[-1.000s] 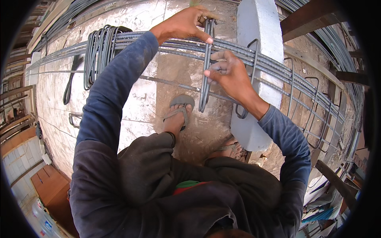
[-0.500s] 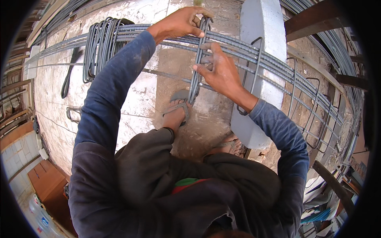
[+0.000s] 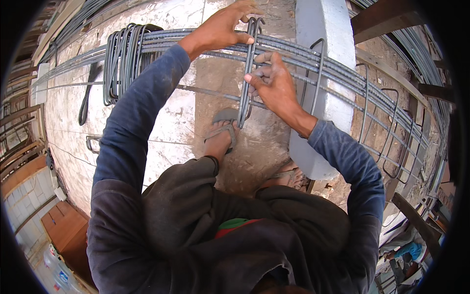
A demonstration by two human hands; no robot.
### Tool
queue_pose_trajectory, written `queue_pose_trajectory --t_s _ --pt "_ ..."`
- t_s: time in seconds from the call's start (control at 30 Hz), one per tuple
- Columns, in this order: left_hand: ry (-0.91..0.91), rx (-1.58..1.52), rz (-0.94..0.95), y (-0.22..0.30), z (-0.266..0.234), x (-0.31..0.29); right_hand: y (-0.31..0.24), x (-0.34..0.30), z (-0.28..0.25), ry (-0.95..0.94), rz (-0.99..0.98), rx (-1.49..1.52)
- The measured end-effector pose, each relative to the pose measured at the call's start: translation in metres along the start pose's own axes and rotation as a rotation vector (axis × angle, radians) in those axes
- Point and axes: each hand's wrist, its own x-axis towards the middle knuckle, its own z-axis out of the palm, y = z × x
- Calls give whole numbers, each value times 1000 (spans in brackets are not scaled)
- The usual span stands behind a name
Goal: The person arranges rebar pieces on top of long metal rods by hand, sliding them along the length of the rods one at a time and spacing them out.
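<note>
Steel stirrups (image 3: 245, 93), a few bent rods close together with hooked upper ends, hang around a bundle of long ribbed rebars (image 3: 293, 58). At their top, my left hand (image 3: 223, 27) has its fingers stretched apart above the hooks, while its thumb rests against the rods. Lower down, my right hand (image 3: 276, 83) is closed at the stirrups' right side, thumb against them and fingers curled; part of its grip is hidden. Left of my hands, a thick cluster of stirrups (image 3: 117, 61) hangs on the same rebars. More single stirrups (image 3: 364, 103) are spaced out to the right.
A pale concrete block (image 3: 318, 157) stands under the rebars at right. Wooden beams (image 3: 387, 22) jut in at upper right. A dark looped strap (image 3: 84, 105) and a small bent wire frame (image 3: 92, 143) lie on the floor. A person's teal sleeve (image 3: 413, 251) shows at lower right.
My left fingers have lifted off the hooked ends and straightened. My right fingers have curled in more. The stirrups between my hands have shifted slightly right in the picture.
</note>
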Motion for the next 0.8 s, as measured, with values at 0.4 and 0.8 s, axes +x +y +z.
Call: queue_pose_trajectory --t_s 0.4,0.8 --pt "-159 -337 -548 98 59 -141 1 -14 -7 6 -44 -168" --pt "-118 -601 -716 107 72 -156 25 2 -20 -282 21 -97"
